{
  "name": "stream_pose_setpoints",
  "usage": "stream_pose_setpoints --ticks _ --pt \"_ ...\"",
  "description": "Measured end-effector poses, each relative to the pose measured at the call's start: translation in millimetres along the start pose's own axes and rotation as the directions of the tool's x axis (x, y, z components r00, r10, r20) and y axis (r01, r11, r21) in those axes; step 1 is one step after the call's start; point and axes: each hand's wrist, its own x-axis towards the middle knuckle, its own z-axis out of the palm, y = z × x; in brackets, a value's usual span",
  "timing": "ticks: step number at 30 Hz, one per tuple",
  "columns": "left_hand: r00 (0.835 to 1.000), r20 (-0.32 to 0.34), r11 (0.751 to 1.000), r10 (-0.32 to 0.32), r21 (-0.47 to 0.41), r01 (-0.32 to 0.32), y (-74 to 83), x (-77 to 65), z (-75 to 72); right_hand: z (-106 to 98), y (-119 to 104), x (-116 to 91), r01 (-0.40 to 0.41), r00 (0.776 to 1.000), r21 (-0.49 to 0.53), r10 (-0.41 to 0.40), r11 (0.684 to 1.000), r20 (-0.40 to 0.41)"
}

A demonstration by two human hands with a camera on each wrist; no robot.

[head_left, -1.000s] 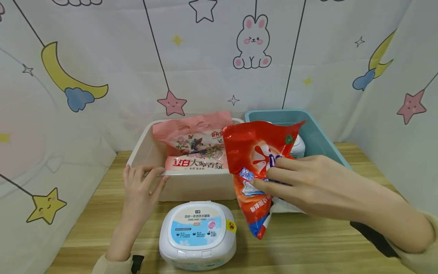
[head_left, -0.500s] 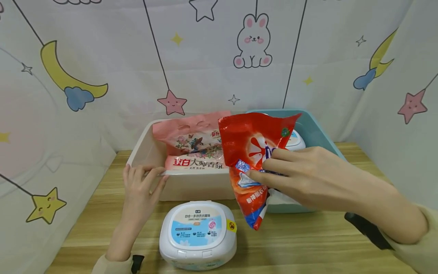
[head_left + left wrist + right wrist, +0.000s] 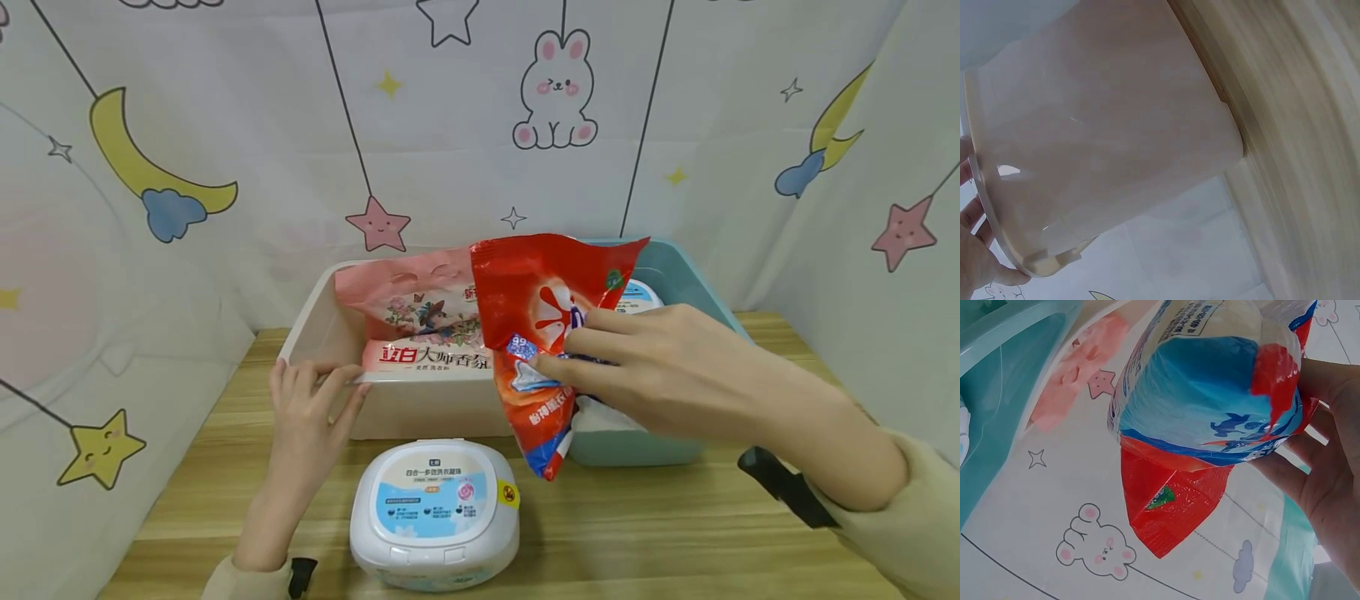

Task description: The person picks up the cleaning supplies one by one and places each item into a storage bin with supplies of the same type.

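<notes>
My right hand (image 3: 660, 362) grips a red bag of laundry powder (image 3: 543, 292) in front of the two bins, its bottom end hanging down. In the right wrist view the bag's blue and white side (image 3: 1191, 400) faces the camera, with fingers around its edge. My left hand (image 3: 311, 408) holds the front-left rim of the cream bin (image 3: 431, 408); the left wrist view has its fingertips (image 3: 969, 215) at that rim. A pink laundry powder bag (image 3: 427, 333) lies inside the cream bin. The teal bin (image 3: 637, 450) stands to its right, partly hidden by the red bag and right hand.
A white lidded tub of laundry pods (image 3: 435, 517) stands on the wooden table (image 3: 637, 533) before the cream bin. Another white tub (image 3: 637, 296) sits in the teal bin, partly covered. A printed cloth (image 3: 450, 150) hangs behind and at both sides.
My right hand has carried the red bag up and to the left, toward the cream bin. More of the teal bin's front now shows. My left hand stays on the rim.
</notes>
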Motion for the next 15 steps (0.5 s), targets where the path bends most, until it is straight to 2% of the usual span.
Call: stream_pose_setpoints --ticks 5,11,15 --pt "1.0 0.014 1.0 -0.008 0.008 0.008 -0.9 0.2 0.6 1.8 4.0 2.9 -0.033 0.999 0.004 0.033 0.999 0.039" --pt "1.0 -0.019 1.0 -0.009 -0.009 0.009 1.4 0.4 1.7 6.2 9.9 5.8 -0.054 0.998 0.014 0.054 0.998 0.025" --pt "1.0 -0.006 1.0 -0.005 -0.002 0.005 0.5 0.2 0.7 7.7 14.6 8.6 -0.072 0.997 0.029 0.071 0.997 0.035"
